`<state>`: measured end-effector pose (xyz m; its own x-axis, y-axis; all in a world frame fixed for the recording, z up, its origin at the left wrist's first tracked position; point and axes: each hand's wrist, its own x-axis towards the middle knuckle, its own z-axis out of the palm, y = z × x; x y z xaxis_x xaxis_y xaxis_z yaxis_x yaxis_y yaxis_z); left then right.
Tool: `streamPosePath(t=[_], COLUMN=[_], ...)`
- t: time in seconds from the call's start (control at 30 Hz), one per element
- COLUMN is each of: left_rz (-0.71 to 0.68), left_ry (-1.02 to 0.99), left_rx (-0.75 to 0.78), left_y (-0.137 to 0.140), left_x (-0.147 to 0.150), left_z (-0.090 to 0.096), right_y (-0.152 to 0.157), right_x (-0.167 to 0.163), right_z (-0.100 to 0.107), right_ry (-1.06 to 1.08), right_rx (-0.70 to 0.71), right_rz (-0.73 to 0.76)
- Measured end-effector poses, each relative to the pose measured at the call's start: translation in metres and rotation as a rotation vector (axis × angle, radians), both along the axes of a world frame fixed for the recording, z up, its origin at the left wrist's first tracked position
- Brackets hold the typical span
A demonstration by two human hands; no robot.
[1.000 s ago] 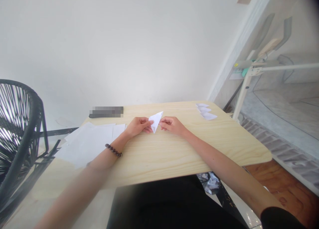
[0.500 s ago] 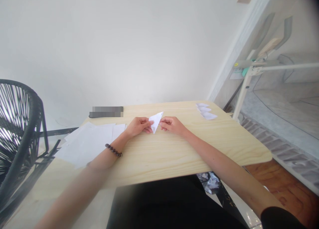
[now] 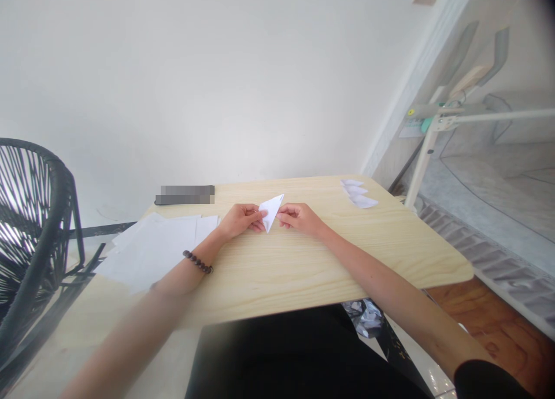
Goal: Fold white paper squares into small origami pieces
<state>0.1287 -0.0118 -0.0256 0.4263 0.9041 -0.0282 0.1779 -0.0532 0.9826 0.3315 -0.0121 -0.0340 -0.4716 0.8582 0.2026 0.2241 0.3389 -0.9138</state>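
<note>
A small folded piece of white paper, pointed at its top right and bottom, is held up over the wooden table. My left hand grips its left side, thumb in front and fingers behind. At its right edge, the fingertips of my right hand are pinched together against the paper. Three folded white paper pieces lie in an overlapping row at the table's far right. Loose white sheets are spread beside my left forearm.
A dark, pixelated long object lies at the table's back left, by the wall. To the left stands a black woven chair. A white metal frame rises on the right. Crumpled shiny material shows below the front edge.
My right fingertips have shifted very slightly left, onto the edge of the folded paper. My left hand and the paper stay almost in place.
</note>
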Motion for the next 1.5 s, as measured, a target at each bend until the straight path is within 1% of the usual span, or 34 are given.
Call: streamPosePath(t=[0.27,0.47,0.67,0.77,0.87,0.93,1.07,1.2,1.3,1.4,1.5], left_rz=[-0.032,-0.100,-0.172,-0.204,-0.187,-0.153,-0.075,-0.020,0.014,0.047,0.036], left_ry=[0.011,0.042,0.081,0.132,0.157,0.129,0.057,0.058,0.027,0.004,-0.005], left_rx=[0.027,0.061,0.118,0.176,0.188,0.147,0.014,-0.133,-0.192,-0.241,-0.284], left_y=[-0.001,-0.002,-0.005,-0.006,-0.005,-0.004,-0.005,-0.011,-0.016,-0.017,-0.015], left_x=[0.000,0.000,0.001,0.002,0.003,0.003,0.005,0.011,0.015,0.016,0.015], left_z=[0.001,0.001,0.003,0.004,0.003,0.002,0.002,0.006,0.011,0.015,0.016], right_y=[0.001,0.002,0.001,0.002,0.002,0.001,-0.005,-0.013,-0.016,-0.017,-0.020], right_x=[0.000,-0.001,-0.002,-0.004,-0.005,-0.006,-0.009,-0.015,-0.017,-0.019,-0.022], right_z=[-0.001,-0.003,-0.004,-0.004,-0.003,-0.003,0.000,0.005,0.008,0.009,0.009], right_ry=[-0.023,-0.056,-0.117,-0.157,-0.203,-0.236,-0.317,-0.456,-0.534,-0.576,-0.578], right_rx=[0.029,0.108,0.166,0.248,0.337,0.370,0.434,0.516,0.552,0.592,0.653], right_rz=[-0.005,-0.112,-0.138,-0.154,-0.171,-0.181,-0.205,-0.331,-0.406,-0.416,-0.424])
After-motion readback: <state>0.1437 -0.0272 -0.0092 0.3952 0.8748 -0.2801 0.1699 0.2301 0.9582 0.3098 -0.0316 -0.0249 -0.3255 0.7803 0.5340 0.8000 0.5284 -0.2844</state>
